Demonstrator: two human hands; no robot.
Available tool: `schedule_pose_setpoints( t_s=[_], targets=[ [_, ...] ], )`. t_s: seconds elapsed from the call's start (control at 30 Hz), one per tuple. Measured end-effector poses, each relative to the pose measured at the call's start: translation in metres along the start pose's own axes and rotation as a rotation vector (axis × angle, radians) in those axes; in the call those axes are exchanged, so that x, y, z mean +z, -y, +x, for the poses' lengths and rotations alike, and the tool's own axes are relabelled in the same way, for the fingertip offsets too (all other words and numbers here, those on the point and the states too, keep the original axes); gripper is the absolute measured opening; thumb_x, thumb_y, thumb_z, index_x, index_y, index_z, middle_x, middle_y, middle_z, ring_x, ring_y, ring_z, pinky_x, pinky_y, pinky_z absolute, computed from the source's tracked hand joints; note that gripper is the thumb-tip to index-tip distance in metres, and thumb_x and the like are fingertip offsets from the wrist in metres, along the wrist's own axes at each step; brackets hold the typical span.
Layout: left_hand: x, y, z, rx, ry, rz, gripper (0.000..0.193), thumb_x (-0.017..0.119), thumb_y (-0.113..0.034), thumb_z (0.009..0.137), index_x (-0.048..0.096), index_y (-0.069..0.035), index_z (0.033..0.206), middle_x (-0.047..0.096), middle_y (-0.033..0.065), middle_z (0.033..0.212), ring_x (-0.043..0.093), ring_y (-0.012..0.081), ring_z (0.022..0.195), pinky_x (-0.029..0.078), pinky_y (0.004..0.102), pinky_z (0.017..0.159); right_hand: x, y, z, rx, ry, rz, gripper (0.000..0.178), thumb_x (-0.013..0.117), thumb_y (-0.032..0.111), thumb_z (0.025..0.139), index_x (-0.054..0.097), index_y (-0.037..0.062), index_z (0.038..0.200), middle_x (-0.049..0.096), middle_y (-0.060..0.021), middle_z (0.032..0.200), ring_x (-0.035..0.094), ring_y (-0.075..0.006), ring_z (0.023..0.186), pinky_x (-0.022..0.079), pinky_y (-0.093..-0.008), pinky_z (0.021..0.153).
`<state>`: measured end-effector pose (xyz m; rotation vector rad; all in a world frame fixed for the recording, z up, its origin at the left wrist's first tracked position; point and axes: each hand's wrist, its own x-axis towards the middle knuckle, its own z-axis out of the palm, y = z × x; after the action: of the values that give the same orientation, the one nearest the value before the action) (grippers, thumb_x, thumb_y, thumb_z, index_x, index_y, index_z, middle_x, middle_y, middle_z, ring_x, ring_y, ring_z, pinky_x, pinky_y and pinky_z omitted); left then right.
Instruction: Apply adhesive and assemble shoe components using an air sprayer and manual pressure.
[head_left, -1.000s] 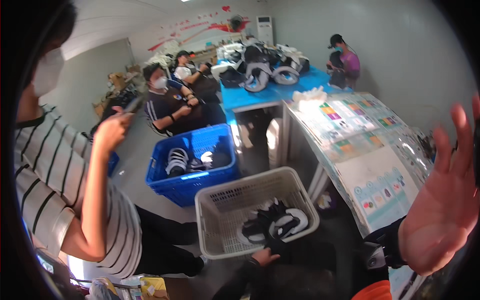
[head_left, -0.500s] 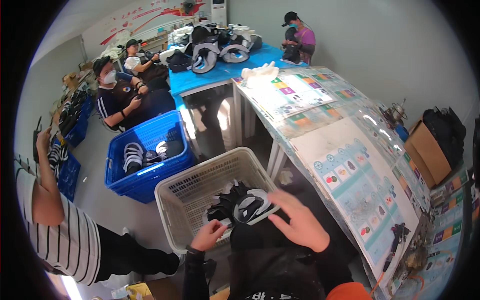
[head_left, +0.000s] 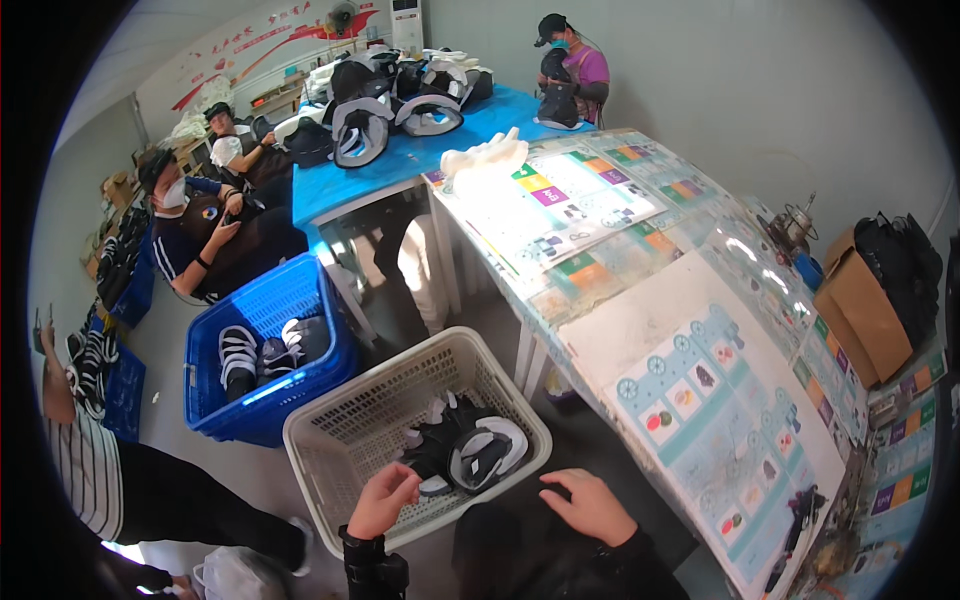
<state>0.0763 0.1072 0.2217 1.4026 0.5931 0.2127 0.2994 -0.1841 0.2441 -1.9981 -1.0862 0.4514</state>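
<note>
A grey-white plastic basket (head_left: 322,478) stands on the floor just in front of me. In its near right part lies a pile of black, white and grey shoe uppers (head_left: 478,447). My left hand (head_left: 384,498) is over the basket's near side, beside the pile. Its fingers are loosely bent, and I see nothing in them. Just outside the basket's near right corner is my right hand (head_left: 592,508), palm inward, thumb and fingers apart and bare of any object. My dark sleeves reach both wrists.
A blue crate (head_left: 205,400) holding shoes adjoins the basket at the left. At right stands a printed-board-covered worktable (head_left: 560,400) with white gloves (head_left: 487,155). Farther back, a blue table (head_left: 330,195) bears heaped uppers. Co-workers sit behind; a striped-shirt person (head_left: 85,470) stands left.
The view has shifted, so most things sit farther left. My right hand has come off the basket's right rim, down beside its near corner. The striped-shirt person is farther left; a white bag shows below.
</note>
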Motion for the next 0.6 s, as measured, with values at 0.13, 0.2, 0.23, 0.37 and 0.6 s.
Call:
schedule_pose_setpoints(
  t_s=[0.13,0.2,0.23,0.37,0.6],
  targets=[
    [0.050,-0.030,0.076,-0.032,0.160,0.023,0.017,0.065,-0.019,0.105,0.061,-0.003,0.103,0.065,-0.0004,0.083,0.062,0.0089,0.078,0.050,0.0251,0.073,-0.019,0.006,0.020,-0.022,-0.039,0.066,0.027,0.071,0.024,0.095,0.071,0.0015,0.111,0.073,-0.0181,0.105,0.068,-0.0366,0.102,0.054,-0.0437,0.090],
    [0.086,-0.058,0.099,0.019,0.229,0.172,0.017,0.061,-0.019,0.107,0.062,-0.002,0.102,0.063,0.0010,0.077,0.059,0.0096,0.070,0.047,0.0257,0.065,-0.038,0.012,0.015,0.023,-0.086,0.107,0.029,0.071,0.025,0.095,0.070,0.0016,0.112,0.072,-0.0181,0.106,0.068,-0.0367,0.103,0.054,-0.0440,0.090],
    [0.101,-0.071,0.107,0.008,0.254,0.208,0.019,0.061,-0.020,0.106,0.062,-0.002,0.101,0.063,0.0016,0.077,0.058,0.0091,0.069,0.047,0.0257,0.065,-0.050,0.015,0.013,0.049,-0.090,0.101,0.029,0.070,0.025,0.096,0.070,0.0021,0.114,0.072,-0.0176,0.107,0.068,-0.0369,0.101,0.053,-0.0436,0.090],
    [0.166,-0.176,0.091,0.010,0.500,0.271,0.022,0.057,-0.021,0.108,0.063,0.000,0.104,0.057,0.0032,0.075,0.051,0.0117,0.068,0.044,0.0282,0.065,-0.136,0.058,-0.011,0.204,-0.134,0.176,0.026,0.065,0.024,0.098,0.068,0.0024,0.112,0.069,-0.0182,0.098,0.066,-0.0396,0.095,0.051,-0.0453,0.082],
    [0.288,-0.311,0.075,0.040,0.978,0.579,0.030,0.057,-0.031,0.108,0.065,-0.003,0.100,0.057,0.0046,0.077,0.051,0.0168,0.070,0.045,0.0328,0.068,-0.304,0.189,-0.142,0.578,-0.638,-0.031,0.033,0.063,0.027,0.101,0.067,0.0032,0.123,0.071,-0.0189,0.112,0.067,-0.0387,0.105,0.053,-0.0448,0.091]
  ],
)
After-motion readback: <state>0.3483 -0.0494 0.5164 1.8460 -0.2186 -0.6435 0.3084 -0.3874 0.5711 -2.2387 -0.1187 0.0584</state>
